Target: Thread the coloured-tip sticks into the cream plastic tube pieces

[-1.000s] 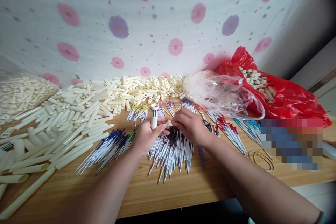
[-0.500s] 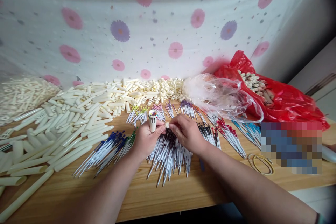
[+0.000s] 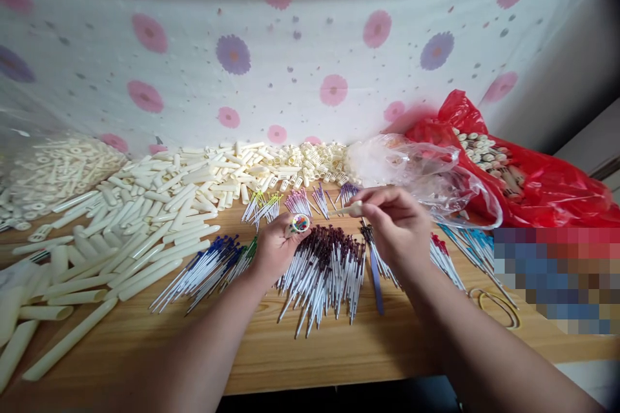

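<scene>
My left hand (image 3: 272, 248) is closed around a cream multicolour pen barrel (image 3: 300, 224), whose round open end faces me and shows several coloured tops inside. Between the thumb and fingers of my right hand (image 3: 404, 226) is a small cream plastic piece (image 3: 355, 209) with a thin stem pointing left. Both hands are above the table, apart from each other. Below and between them lies a fanned pile of white pen refills with dark brown tops (image 3: 324, 271). Blue-topped refills (image 3: 203, 271) and a few green-topped ones lie left of it, black-topped refills (image 3: 382, 261) right.
Cream pen tubes (image 3: 159, 206) heap at the left and back, beside a clear bag of small parts (image 3: 62, 171). A red bag (image 3: 557, 181) and a clear plastic bag (image 3: 411, 161) stand back right. Rubber bands (image 3: 498, 310) and a purple strip (image 3: 376, 281) lie on the wooden table (image 3: 339, 361).
My right hand has moved up and right, away from my left hand, with the small cream piece in it. The pen barrel in my left hand has tipped its open end towards me.
</scene>
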A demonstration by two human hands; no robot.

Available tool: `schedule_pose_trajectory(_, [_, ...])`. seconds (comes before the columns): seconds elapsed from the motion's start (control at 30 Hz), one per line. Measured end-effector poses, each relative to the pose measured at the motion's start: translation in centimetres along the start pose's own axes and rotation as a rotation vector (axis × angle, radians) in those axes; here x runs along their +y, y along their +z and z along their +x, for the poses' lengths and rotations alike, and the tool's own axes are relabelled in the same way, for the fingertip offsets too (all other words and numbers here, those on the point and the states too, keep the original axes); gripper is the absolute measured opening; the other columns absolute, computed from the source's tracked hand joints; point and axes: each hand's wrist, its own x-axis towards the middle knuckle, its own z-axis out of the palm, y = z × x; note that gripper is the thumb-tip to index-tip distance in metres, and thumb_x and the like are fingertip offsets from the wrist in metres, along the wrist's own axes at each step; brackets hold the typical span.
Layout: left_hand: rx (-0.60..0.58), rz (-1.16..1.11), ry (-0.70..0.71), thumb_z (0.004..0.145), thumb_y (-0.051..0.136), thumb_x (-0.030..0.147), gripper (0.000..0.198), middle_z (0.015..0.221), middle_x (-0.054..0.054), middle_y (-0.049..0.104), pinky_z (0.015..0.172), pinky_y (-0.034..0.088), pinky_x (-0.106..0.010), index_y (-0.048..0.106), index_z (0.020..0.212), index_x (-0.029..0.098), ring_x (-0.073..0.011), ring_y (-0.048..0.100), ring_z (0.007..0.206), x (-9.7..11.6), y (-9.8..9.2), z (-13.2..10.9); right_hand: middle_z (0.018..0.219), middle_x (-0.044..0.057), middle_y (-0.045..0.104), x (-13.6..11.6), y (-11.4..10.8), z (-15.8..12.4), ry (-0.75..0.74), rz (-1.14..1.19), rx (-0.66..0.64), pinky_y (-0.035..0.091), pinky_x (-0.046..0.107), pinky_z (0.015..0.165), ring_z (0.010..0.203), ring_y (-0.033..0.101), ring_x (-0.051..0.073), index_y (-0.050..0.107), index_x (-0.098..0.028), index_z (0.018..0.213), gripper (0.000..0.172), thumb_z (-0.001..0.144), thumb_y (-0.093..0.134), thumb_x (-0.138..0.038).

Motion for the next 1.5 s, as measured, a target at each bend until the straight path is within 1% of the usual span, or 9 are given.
schedule_pose_trajectory(0.1, [-0.099, 0.069, 0.062, 0.082, 0.06, 0.024, 0.01, 0.074, -0.001, 0.065, 0.068, 0.045, -0.025, 0.068, 0.08, 0.019, -0.0127, 0.06, 0.07, -0.1, -0.1, 0.1, 0.083, 0.003, 0.068, -2.1, -0.4, -0.2, -0.139, -0.053, -0.013, 0.054, 0.033, 0.068, 0.078, 0.065, 0.016, 0.06, -0.022, 0.08, 0.01, 0.078, 0.064, -0.014])
schedule_pose_trajectory(0.23, [-0.18, 0.136, 0.007, 0.084, 0.057, 0.024, 0.012, 0.075, 0.0, 0.063, 0.066, 0.043, -0.024, 0.066, 0.079, 0.02, -0.0123, 0.057, 0.069, 0.4, 0.3, 0.1, 0.084, 0.003, 0.069, -3.2, -0.2, -0.8, -0.293, -0.232, -0.139, 0.055, 0.033, 0.068, 0.081, 0.067, 0.018, 0.062, -0.024, 0.085, 0.017, 0.077, 0.065, -0.01])
schedule_pose_trajectory(0.5, [-0.203, 0.16, 0.006, 0.082, 0.057, 0.022, 0.01, 0.071, 0.0, 0.06, 0.065, 0.042, -0.025, 0.067, 0.08, 0.021, -0.0138, 0.057, 0.069, 0.7, 0.6, 0.2, 0.082, 0.005, 0.07, -3.4, 0.1, -0.3, -0.346, -0.397, -0.286, 0.056, 0.032, 0.069, 0.079, 0.068, 0.016, 0.06, -0.022, 0.084, 0.01, 0.08, 0.062, -0.013])
schedule_pose_trajectory(0.87, [-0.208, 0.17, 0.001, 0.083, 0.055, 0.019, 0.01, 0.076, -0.001, 0.063, 0.067, 0.044, -0.025, 0.065, 0.079, 0.02, -0.0136, 0.058, 0.072, 0.9, 0.4, 0.1, 0.083, 0.004, 0.069, -2.8, 0.4, -0.7, -0.318, -0.376, -0.297, 0.055, 0.033, 0.071, 0.081, 0.067, 0.016, 0.059, -0.023, 0.085, 0.012, 0.08, 0.061, -0.012])
schedule_pose_trajectory(1.03, [-0.22, 0.153, 0.017, 0.083, 0.053, 0.017, 0.013, 0.078, -0.001, 0.065, 0.068, 0.044, -0.025, 0.064, 0.076, 0.019, -0.0139, 0.059, 0.073, 0.8, 0.4, 0.0, 0.085, 0.005, 0.069, -2.7, 0.5, -0.6, -0.326, -0.4, -0.351, 0.055, 0.034, 0.073, 0.081, 0.066, 0.016, 0.06, -0.022, 0.091, 0.015, 0.08, 0.061, -0.012])
schedule_pose_trajectory(1.2, [-0.267, 0.151, -0.022, 0.082, 0.059, 0.029, 0.011, 0.078, -0.002, 0.065, 0.067, 0.043, -0.026, 0.064, 0.086, 0.019, -0.0157, 0.059, 0.073, 1.2, 0.3, 0.0, 0.096, 0.006, 0.065, -2.1, 0.4, -0.5, -0.254, -0.404, -0.329, 0.052, 0.035, 0.077, 0.089, 0.063, 0.017, 0.064, -0.022, 0.091, 0.012, 0.082, 0.059, -0.015])
schedule_pose_trajectory(1.27, [-0.31, 0.137, -0.04, 0.08, 0.061, 0.036, 0.021, 0.079, -0.002, 0.065, 0.066, 0.042, -0.025, 0.063, 0.091, 0.019, -0.016, 0.059, 0.072, 1.3, 0.1, -0.1, 0.093, 0.006, 0.063, -1.8, 0.3, -0.4, -0.235, -0.41, -0.306, 0.051, 0.033, 0.075, 0.087, 0.061, 0.017, 0.065, -0.022, 0.087, 0.009, 0.081, 0.061, -0.016])
schedule_pose_trajectory(1.37, [-0.384, 0.127, -0.072, 0.082, 0.055, 0.045, 0.029, 0.079, -0.003, 0.063, 0.065, 0.042, -0.025, 0.061, 0.092, 0.018, -0.0161, 0.057, 0.071, 1.6, -0.1, -0.3, 0.086, 0.004, 0.062, -1.3, 0.2, -0.3, -0.205, -0.385, -0.293, 0.05, 0.031, 0.072, 0.082, 0.06, 0.015, 0.064, -0.022, 0.083, 0.006, 0.08, 0.063, -0.017])
schedule_pose_trajectory(1.5, [-0.403, 0.161, -0.104, 0.085, 0.049, 0.047, 0.034, 0.08, -0.005, 0.065, 0.069, 0.043, -0.027, 0.061, 0.093, 0.017, -0.0186, 0.059, 0.073, 2.0, -0.1, -0.7, 0.081, 0.002, 0.061, -0.4, 0.3, -0.2, -0.125, -0.319, -0.26, 0.049, 0.031, 0.071, 0.078, 0.059, 0.014, 0.061, -0.023, 0.077, 0.006, 0.082, 0.062, -0.019])
